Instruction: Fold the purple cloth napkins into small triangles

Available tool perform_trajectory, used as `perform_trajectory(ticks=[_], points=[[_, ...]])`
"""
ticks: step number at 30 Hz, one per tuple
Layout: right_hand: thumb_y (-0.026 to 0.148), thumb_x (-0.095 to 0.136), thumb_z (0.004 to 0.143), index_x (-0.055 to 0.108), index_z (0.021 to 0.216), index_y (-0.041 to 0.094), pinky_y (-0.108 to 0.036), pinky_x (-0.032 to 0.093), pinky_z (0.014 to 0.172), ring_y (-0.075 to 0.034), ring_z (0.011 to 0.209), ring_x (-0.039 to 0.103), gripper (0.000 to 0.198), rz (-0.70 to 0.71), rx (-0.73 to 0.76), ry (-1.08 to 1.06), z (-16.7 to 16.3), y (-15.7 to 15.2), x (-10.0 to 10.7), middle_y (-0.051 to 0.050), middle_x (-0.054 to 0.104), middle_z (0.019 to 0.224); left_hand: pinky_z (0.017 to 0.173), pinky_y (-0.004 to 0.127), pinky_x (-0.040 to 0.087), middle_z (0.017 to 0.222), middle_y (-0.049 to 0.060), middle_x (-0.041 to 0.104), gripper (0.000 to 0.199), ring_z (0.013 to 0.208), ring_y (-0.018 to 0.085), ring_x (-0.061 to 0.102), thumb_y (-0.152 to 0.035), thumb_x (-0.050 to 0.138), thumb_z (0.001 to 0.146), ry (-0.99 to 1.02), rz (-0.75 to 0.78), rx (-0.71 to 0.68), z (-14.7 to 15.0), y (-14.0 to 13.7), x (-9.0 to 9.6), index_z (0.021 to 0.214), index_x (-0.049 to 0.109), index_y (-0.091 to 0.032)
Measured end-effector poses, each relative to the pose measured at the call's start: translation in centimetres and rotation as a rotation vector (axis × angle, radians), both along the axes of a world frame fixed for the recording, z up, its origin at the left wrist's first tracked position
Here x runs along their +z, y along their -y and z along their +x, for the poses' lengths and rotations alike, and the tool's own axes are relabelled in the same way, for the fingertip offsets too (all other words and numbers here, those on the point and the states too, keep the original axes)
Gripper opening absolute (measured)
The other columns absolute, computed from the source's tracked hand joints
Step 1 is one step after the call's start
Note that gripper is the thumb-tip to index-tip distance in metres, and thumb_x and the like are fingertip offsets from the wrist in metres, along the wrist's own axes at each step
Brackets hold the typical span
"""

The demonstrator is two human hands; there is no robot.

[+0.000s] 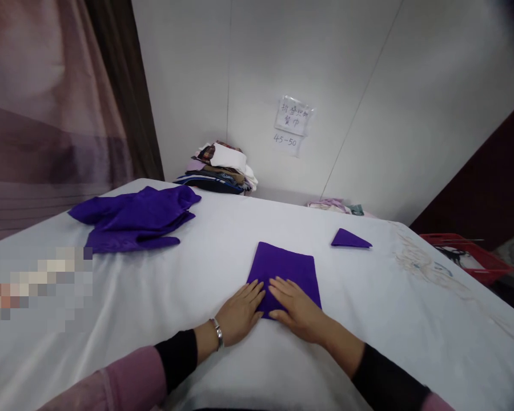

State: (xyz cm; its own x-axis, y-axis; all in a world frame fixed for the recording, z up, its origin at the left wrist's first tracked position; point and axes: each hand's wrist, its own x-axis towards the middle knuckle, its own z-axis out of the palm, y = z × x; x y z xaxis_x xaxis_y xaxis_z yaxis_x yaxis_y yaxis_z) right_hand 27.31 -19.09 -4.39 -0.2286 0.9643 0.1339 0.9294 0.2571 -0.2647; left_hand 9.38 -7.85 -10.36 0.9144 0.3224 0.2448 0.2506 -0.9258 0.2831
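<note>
A purple cloth napkin (pixel 285 264), folded into a square, lies flat on the white-covered table (pixel 223 240) in front of me. My left hand (pixel 240 308) rests flat at its near left corner, fingertips on the cloth. On its near edge lies my right hand (pixel 294 308), palm down with the fingers stretched out. Neither hand grips anything. Beyond them to the right sits a small purple cloth folded into a triangle (pixel 350 238). A crumpled heap of purple cloth (pixel 139 216) is at the far left of the table.
Stacked clothes (pixel 223 168) stand behind the table's back edge, with more fabric (pixel 332 205) to the right. A red basket (pixel 475 257) is beyond the right edge. A handwritten paper sign (pixel 292 117) hangs on the wall. Curtains (pixel 47 103) hang at left; a patch there is pixelated.
</note>
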Motion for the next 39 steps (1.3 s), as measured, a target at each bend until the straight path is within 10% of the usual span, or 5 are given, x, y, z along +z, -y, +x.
perform_trajectory(ticks=[7,27,32,39], points=[[0.058,0.034,0.087,0.018,0.143,0.013,-0.043,0.004,0.111,-0.020,0.136,0.017,0.073,-0.168,0.276,-0.039,-2.3,-7.8,-2.0,-0.015,0.024,0.146,0.107,0.052,0.028,0.138,0.012,0.041,0.050,0.130,0.027,0.032,-0.022,0.043,0.086,0.121,-0.020,-0.005,0.0,0.4,0.4,0.135,0.034,-0.016],[0.055,0.023,0.091,0.025,0.141,0.017,-0.048,0.004,0.110,-0.020,0.136,0.019,0.063,-0.172,0.070,0.083,4.5,-17.6,-3.5,-0.010,0.024,0.147,0.108,0.047,0.026,0.146,0.013,0.025,0.076,0.135,0.028,0.020,-0.063,0.042,0.080,-0.054,-0.119,-0.033,-0.7,0.1,0.1,0.139,0.028,-0.017],[0.054,0.025,0.091,0.019,0.142,0.011,-0.047,0.005,0.110,-0.022,0.138,0.010,0.067,-0.119,-0.031,0.028,3.2,-15.3,-1.8,-0.015,0.016,0.148,0.108,0.046,0.027,0.145,0.014,0.028,0.074,0.134,0.028,0.022,-0.061,0.041,0.082,-0.082,-0.082,-0.033,-0.6,0.0,0.2,0.138,0.032,-0.015],[0.058,0.026,0.089,0.016,0.143,0.011,-0.047,0.007,0.111,-0.022,0.138,0.010,0.072,-0.126,-0.054,-0.042,-1.9,-3.9,-1.6,-0.014,0.018,0.148,0.107,0.045,0.029,0.143,0.013,0.033,0.072,0.133,0.027,0.026,-0.060,0.041,0.082,-0.024,0.015,-0.026,-0.3,-0.4,-1.0,0.138,0.031,-0.015]])
